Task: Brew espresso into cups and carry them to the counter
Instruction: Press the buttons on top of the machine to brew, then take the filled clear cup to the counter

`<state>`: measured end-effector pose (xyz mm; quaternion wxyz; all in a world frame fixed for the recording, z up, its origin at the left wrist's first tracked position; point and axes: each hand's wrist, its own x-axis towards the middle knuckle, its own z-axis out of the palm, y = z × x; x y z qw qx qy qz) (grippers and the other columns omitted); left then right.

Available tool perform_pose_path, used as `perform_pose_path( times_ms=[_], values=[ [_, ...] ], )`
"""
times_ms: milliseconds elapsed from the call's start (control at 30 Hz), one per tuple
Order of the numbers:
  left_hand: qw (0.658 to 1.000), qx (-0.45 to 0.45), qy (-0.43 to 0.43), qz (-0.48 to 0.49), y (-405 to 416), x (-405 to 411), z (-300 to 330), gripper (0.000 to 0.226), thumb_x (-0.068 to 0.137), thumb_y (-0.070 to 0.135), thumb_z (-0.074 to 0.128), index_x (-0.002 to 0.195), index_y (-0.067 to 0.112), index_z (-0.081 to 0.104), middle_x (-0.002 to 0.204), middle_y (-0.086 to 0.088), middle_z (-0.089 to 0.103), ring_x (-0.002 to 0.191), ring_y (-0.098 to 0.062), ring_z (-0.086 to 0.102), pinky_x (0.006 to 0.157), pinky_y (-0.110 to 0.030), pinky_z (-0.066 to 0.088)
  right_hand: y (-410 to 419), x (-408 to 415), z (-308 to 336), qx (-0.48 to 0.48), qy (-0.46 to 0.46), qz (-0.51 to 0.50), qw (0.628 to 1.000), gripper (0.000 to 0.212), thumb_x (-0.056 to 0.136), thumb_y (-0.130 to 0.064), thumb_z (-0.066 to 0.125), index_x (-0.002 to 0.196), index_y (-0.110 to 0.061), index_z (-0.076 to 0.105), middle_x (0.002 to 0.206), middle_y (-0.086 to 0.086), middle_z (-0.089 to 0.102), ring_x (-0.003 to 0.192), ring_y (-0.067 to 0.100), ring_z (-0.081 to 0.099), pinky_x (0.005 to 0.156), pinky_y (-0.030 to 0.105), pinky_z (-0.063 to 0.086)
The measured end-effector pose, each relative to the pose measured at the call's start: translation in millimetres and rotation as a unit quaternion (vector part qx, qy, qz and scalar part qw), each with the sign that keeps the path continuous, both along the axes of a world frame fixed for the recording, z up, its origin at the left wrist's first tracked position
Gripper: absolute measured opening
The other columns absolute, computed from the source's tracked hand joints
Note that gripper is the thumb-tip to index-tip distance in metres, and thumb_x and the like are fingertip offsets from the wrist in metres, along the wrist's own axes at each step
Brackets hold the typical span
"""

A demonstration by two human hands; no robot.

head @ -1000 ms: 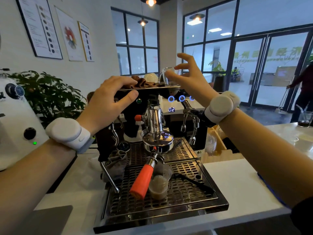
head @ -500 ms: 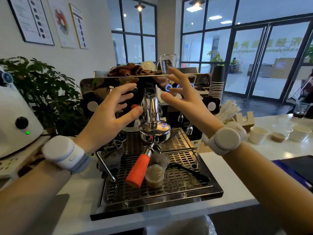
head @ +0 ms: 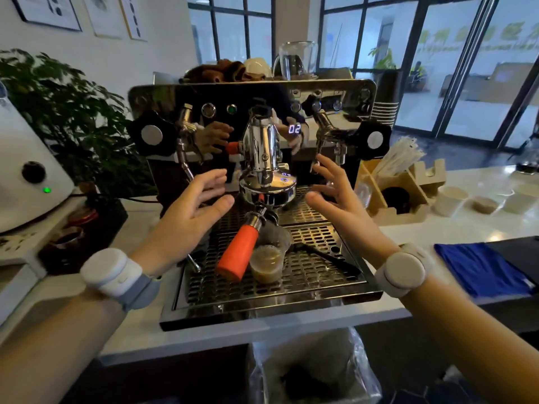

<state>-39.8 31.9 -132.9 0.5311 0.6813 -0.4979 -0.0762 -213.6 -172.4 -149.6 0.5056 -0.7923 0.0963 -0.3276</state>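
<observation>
A chrome espresso machine [head: 163,94] stands in front of me, its display reading 02. A portafilter with an orange handle [head: 237,253] is locked in the group head. Under its spout, on the drip tray [head: 318,277], stands a small clear plastic cup [head: 267,263] partly filled with light brown espresso. A second clear cup behind it is mostly hidden. My left hand [head: 189,220] hovers left of the group head, fingers spread, holding nothing. My right hand [head: 339,205] hovers to its right, also spread and holding nothing.
A white grinder [head: 26,176] and a leafy plant [head: 67,112] are at the left. A wooden holder with straws [head: 399,185] and several small cups [head: 450,199] sit on the white counter [head: 466,225] to the right. A blue cloth [head: 478,269] lies near my right wrist. A lined bin [head: 312,368] stands below.
Both hands came down from the machine's top to either side of the group head. My view tilted down and moved closer.
</observation>
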Motion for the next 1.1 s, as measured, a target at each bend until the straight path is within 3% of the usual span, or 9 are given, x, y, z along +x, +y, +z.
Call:
perform_pose_path(
  times_ms=[133,267,400,500,633,733,833,1000,1100],
  values=[
    [0.999,0.016,0.038,0.002,1.2,2.5,-19.4,0.053,0.084,0.044,0.057,0.134,0.037,0.041,0.134,0.019,0.046,0.117,0.013,0.047,0.085,-0.004,0.042,-7.8,-4.8,-27.5,0.033,0.030,-0.005,0.999,0.067,0.079,-0.051,0.061,0.135,-0.056,0.026,0.147,-0.012,0.031,0.124,0.008,0.043,0.098,0.033,0.040],
    [0.995,0.028,0.093,0.014,-1.2,5.4,-48.4,0.060,0.075,0.041,0.061,0.131,0.033,0.040,0.133,0.006,0.047,0.121,-0.005,0.049,0.097,-0.030,0.042,-8.3,-7.1,-56.3,0.017,0.101,0.019,0.995,0.068,0.082,-0.041,0.066,0.135,-0.057,0.026,0.148,-0.013,0.029,0.130,0.014,0.035,0.091,0.023,0.038],
    [0.988,0.088,0.126,-0.015,-4.4,9.3,-78.0,0.063,0.083,0.005,0.066,0.134,0.025,0.035,0.134,0.001,0.041,0.127,-0.018,0.045,0.087,-0.016,0.045,-4.3,-2.0,-77.7,0.028,0.154,0.048,0.987,0.084,0.079,-0.026,0.074,0.140,-0.049,0.022,0.150,-0.007,0.027,0.132,0.014,0.032,0.097,0.024,0.035],
    [0.986,0.146,0.078,-0.026,-7.5,7.0,-90.7,0.085,0.070,0.029,0.081,0.140,0.025,0.033,0.134,0.013,0.042,0.119,0.005,0.045,0.081,-0.003,0.041,1.9,5.4,-86.1,0.048,0.183,0.082,0.978,0.091,0.075,-0.028,0.077,0.143,-0.044,0.020,0.150,-0.009,0.029,0.130,0.011,0.035,0.098,0.022,0.033],
    [0.982,0.170,0.085,-0.012,-12.8,1.1,-99.8,0.079,0.048,0.063,0.083,0.115,0.061,0.040,0.114,0.036,0.048,0.099,0.029,0.044,0.071,0.000,0.040,8.1,16.2,-89.1,0.080,0.197,0.108,0.971,0.092,0.075,-0.023,0.077,0.146,-0.034,0.020,0.147,-0.009,0.034,0.132,0.012,0.037,0.097,0.024,0.038],
    [0.976,0.173,0.126,-0.045,-21.0,-0.1,-112.7,0.070,0.046,0.065,0.083,0.106,0.070,0.047,0.111,0.035,0.061,0.103,0.021,0.051,0.083,-0.016,0.039,11.8,22.6,-90.6,0.107,0.190,0.107,0.970,0.084,0.076,-0.017,0.076,0.144,-0.027,0.028,0.142,-0.003,0.043,0.132,0.017,0.040,0.108,0.040,0.036],
    [0.974,0.167,0.140,-0.065,-27.0,-2.4,-122.0,0.064,0.052,0.059,0.084,0.104,0.072,0.049,0.108,0.044,0.057,0.103,0.018,0.054,0.083,-0.022,0.039,16.2,27.1,-94.0,0.138,0.179,0.099,0.969,0.073,0.077,-0.014,0.075,0.137,-0.027,0.036,0.139,0.000,0.047,0.130,0.019,0.043,0.108,0.047,0.036],
    [0.975,0.150,0.156,-0.050,-33.1,-7.8,-126.1,0.058,0.055,0.061,0.082,0.103,0.071,0.051,0.107,0.039,0.060,0.101,0.015,0.057,0.078,-0.012,0.044,18.3,28.9,-99.2,0.157,0.154,0.090,0.971,0.065,0.078,-0.011,0.074,0.132,-0.028,0.043,0.140,0.001,0.048,0.126,0.018,0.048,0.102,0.041,0.045],
    [0.976,0.140,0.161,-0.049,-34.4,-11.4,-124.2,0.056,0.054,0.062,0.081,0.101,0.070,0.052,0.106,0.041,0.060,0.101,0.016,0.056,0.080,-0.016,0.040,18.9,27.6,-101.3,0.149,0.153,0.082,0.974,0.064,0.078,-0.012,0.074,0.132,-0.029,0.043,0.138,0.000,0.050,0.125,0.017,0.050,0.102,0.036,0.045]
  ],
)
